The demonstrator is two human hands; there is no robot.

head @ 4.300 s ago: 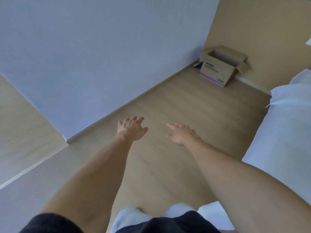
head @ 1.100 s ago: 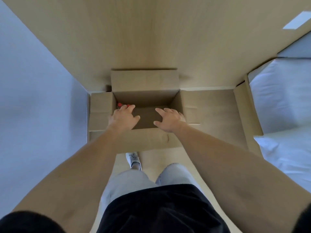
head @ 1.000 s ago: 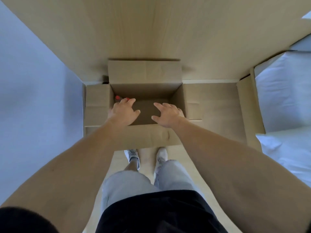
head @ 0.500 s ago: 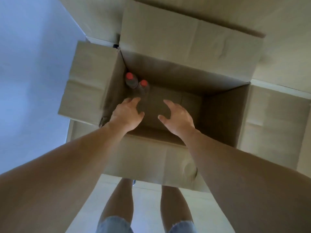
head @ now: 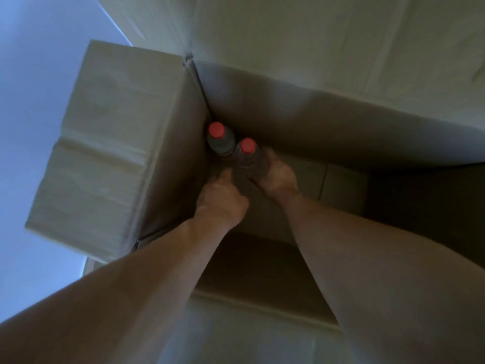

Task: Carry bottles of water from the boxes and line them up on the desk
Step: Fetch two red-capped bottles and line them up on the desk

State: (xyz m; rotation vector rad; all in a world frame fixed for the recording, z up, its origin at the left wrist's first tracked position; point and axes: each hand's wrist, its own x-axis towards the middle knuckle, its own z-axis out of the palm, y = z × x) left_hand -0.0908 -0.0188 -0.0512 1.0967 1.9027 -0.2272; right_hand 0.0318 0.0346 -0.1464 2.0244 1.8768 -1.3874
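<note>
Two clear water bottles with red caps stand upright in the far left corner of an open cardboard box [head: 168, 143]. The far bottle [head: 220, 139] is against the corner; the near bottle [head: 248, 156] touches it. Both my arms reach down into the box. My right hand [head: 275, 179] wraps the near bottle's right side, fingers against its body. My left hand [head: 220, 197] is curled low at the left of that bottle, thumb up near both bottles' bases. The dim, blurred view hides what its fingers hold.
The box's flaps are folded outward: left flap [head: 105, 143], far flap [head: 328, 43], near flap [head: 249, 327]. A bluish wall [head: 34, 74] runs along the left. The rest of the box floor [head: 341, 185] is bare cardboard.
I have leaned in over the box. Both hands went from hovering open above the opening down to the two bottles in the corner, and the right hand closed around the near one.
</note>
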